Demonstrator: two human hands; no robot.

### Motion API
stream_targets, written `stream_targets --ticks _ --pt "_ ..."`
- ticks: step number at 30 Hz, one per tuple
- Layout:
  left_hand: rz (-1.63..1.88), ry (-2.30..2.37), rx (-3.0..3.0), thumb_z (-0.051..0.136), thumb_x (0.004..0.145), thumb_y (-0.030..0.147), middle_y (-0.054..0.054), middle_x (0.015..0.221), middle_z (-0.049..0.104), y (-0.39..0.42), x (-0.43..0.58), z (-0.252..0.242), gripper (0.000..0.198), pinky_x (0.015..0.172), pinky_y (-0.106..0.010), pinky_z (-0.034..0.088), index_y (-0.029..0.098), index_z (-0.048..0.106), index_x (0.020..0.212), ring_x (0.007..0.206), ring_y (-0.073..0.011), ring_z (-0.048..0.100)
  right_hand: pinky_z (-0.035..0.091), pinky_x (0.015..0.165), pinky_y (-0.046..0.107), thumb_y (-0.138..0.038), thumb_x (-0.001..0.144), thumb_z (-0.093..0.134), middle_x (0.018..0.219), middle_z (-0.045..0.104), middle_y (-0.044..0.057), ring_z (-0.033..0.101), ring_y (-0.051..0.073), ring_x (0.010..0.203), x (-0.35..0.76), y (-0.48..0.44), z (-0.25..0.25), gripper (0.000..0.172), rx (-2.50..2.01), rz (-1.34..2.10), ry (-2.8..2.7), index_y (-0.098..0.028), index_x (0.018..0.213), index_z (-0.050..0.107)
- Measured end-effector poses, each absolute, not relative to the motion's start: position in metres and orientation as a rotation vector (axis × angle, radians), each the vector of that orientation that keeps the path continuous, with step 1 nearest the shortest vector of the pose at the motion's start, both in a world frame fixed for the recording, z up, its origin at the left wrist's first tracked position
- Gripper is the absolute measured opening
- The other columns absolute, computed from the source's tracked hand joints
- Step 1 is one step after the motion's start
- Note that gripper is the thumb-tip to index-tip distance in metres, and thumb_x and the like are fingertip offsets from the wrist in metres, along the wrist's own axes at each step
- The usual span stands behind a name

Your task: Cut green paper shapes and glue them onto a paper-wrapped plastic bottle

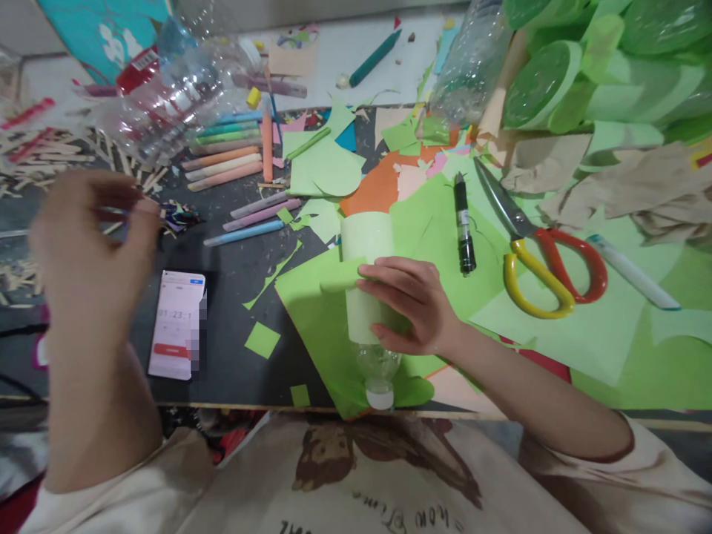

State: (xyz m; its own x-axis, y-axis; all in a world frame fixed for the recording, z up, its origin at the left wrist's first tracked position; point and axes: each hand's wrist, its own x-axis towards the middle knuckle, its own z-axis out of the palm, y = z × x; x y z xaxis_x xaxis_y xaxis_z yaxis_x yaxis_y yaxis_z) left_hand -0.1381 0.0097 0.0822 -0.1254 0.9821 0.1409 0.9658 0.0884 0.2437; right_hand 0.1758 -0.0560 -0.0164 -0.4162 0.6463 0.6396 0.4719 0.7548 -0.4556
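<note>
A clear plastic bottle (378, 363) with a white cap lies toward me, its body wrapped in pale green paper (367, 233). My right hand (414, 304) rests over the wrapped part and holds it, fingertips on a small green paper strip (340, 274) that sticks out to the left. Raised at the left, my left hand (97, 252) is slightly blurred; its thumb and fingers curl together in a pinch, and what may be between them cannot be made out. A small dark bundle (181, 215) lies just beyond its fingertips. Green paper sheets (317, 311) lie under the bottle.
Red-and-yellow scissors (539, 259) and a black pen (463, 226) lie at the right. A lit phone (175, 326) is at the left. Coloured sticks (228, 159), paper scraps (261, 340) and clear bottles (183, 89) lie further back. Green-wrapped bottles (545, 81) are stacked at back right.
</note>
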Motion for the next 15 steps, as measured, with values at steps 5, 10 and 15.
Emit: stream_targets --ticks 5,10,15 --pt "0.213 1.592 1.777 0.056 0.078 0.05 -0.001 0.077 0.068 -0.006 -0.055 0.069 0.03 0.063 -0.027 0.042 0.02 0.063 0.08 0.068 -0.0167 0.059 0.048 0.089 0.042 -0.038 0.094 0.051 0.122 0.073 0.008 0.061 0.027 0.114 0.178 -0.056 -0.016 0.049 -0.862 0.26 -2.12 -0.021 0.14 0.055" --pt "0.302 1.4 1.561 0.062 0.075 0.046 0.006 0.05 0.039 -0.008 -0.032 0.043 0.034 0.047 -0.023 0.023 0.02 0.048 0.057 0.049 -0.0088 0.033 0.049 0.088 0.04 -0.036 0.095 0.051 0.121 0.072 0.01 0.06 0.027 0.114 0.177 -0.056 -0.014 0.052 -0.83 0.254 -2.106 -0.018 0.143 0.051" --pt "0.599 1.264 1.354 0.069 0.074 0.04 0.006 0.049 0.041 0.002 -0.03 0.031 0.032 0.044 -0.021 0.025 0.019 0.05 0.059 0.044 -0.0067 0.035 0.053 0.087 0.04 -0.042 0.099 0.044 0.122 0.064 0.015 0.062 0.026 0.113 0.174 -0.055 -0.016 0.051 -0.856 0.214 -2.026 -0.018 0.145 0.045"
